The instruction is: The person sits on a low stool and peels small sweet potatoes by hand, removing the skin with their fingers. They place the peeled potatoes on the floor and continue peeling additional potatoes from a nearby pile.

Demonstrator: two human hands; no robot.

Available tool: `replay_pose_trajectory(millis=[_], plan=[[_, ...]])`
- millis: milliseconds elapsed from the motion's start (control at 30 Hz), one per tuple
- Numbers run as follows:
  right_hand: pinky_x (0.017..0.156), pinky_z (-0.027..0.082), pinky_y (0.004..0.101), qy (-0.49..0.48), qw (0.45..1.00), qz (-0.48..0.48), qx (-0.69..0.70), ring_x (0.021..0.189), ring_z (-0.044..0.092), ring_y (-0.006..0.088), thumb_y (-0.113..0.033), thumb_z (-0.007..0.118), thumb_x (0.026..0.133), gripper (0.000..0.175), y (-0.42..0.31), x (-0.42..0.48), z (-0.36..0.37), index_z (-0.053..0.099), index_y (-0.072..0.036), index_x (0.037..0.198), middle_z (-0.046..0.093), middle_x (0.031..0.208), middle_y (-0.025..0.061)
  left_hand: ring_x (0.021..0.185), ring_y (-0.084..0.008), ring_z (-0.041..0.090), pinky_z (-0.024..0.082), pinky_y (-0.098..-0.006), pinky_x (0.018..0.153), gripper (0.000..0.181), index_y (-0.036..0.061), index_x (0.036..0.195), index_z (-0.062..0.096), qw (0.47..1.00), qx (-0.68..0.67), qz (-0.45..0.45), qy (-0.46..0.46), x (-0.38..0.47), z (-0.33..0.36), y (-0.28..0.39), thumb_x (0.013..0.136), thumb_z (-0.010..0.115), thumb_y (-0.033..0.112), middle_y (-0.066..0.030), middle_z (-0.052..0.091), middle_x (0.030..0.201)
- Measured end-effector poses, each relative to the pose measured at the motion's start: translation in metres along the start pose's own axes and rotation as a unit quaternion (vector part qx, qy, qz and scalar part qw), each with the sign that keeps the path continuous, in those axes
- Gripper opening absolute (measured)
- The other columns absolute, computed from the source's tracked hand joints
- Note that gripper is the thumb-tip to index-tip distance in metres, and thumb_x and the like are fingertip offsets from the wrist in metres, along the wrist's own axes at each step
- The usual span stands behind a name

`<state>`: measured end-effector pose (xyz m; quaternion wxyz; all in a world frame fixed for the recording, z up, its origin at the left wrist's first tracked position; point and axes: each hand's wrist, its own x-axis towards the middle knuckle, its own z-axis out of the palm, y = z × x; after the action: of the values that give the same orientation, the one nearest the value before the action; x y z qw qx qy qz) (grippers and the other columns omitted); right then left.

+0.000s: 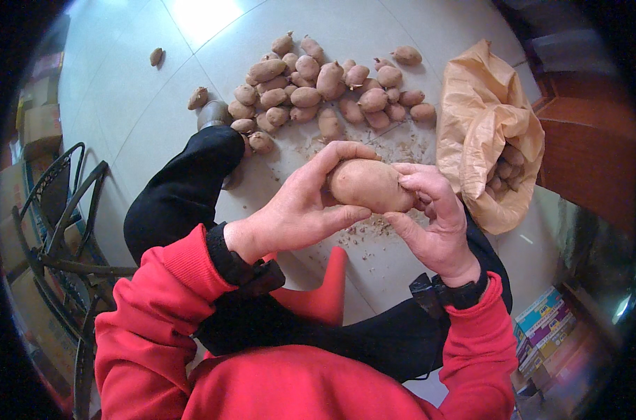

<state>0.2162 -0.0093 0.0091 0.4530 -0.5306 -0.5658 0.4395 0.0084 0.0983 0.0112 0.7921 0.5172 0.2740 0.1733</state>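
A large potato is held between both hands above the floor, between my knees. My left hand grips its left end, thumb below and fingers over the top. At its right end, my right hand pinches it with thumb and fingertips. Beyond them a heap of potatoes is spread on the tiles, several with pale sprouts. To the right stands a crumpled orange woven sack, its mouth towards me, with more potatoes inside.
Crumbs of soil and sprout bits litter the tiled floor. A red plastic stool is under me. Dark metal-framed chairs and cardboard boxes stand at left. Wooden furniture and stacked colourful boxes are at right.
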Motion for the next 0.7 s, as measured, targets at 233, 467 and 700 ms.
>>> replay_pose_trajectory(millis=[233, 467, 700], plan=[[0.088, 0.051, 0.0290, -0.055, 0.996, -0.004, -0.074, 0.116, 0.057, 0.0215, 0.000, 0.078, 0.082, 0.042, -0.008, 0.004, -0.008, 0.049, -0.009, 0.111, 0.049, 0.137, 0.0183, 0.122, -0.0170, 0.054, 0.052, -0.0320, 0.100, 0.062, 0.0048, 0.135, 0.044, 0.996, 0.064, 0.046, -0.039, 0.003, -0.004, -0.005, 0.083, 0.077, -0.002, -0.0091, 0.052, 0.130], [0.090, 0.053, 0.0307, -0.002, 1.000, 0.007, 0.002, 0.119, 0.057, 0.0216, 0.000, 0.078, 0.083, 0.040, -0.009, 0.003, -0.002, 0.049, -0.008, 0.110, 0.047, 0.139, 0.0193, 0.122, -0.0170, 0.054, 0.051, -0.0319, 0.101, 0.062, 0.0046, 0.135, 0.045, 0.998, -0.042, 0.036, -0.014, 0.004, -0.001, -0.007, 0.082, 0.077, -0.004, -0.0082, 0.052, 0.129], [0.091, 0.055, 0.0321, -0.011, 0.999, -0.007, -0.031, 0.118, 0.058, 0.0221, -0.002, 0.076, 0.086, 0.046, -0.005, 0.000, -0.004, 0.051, -0.009, 0.123, 0.048, 0.137, 0.0178, 0.122, -0.0169, 0.054, 0.051, -0.0319, 0.101, 0.063, 0.0048, 0.135, 0.045, 0.998, -0.022, 0.049, -0.020, 0.004, -0.002, -0.007, 0.082, 0.077, -0.005, -0.0075, 0.052, 0.128]])
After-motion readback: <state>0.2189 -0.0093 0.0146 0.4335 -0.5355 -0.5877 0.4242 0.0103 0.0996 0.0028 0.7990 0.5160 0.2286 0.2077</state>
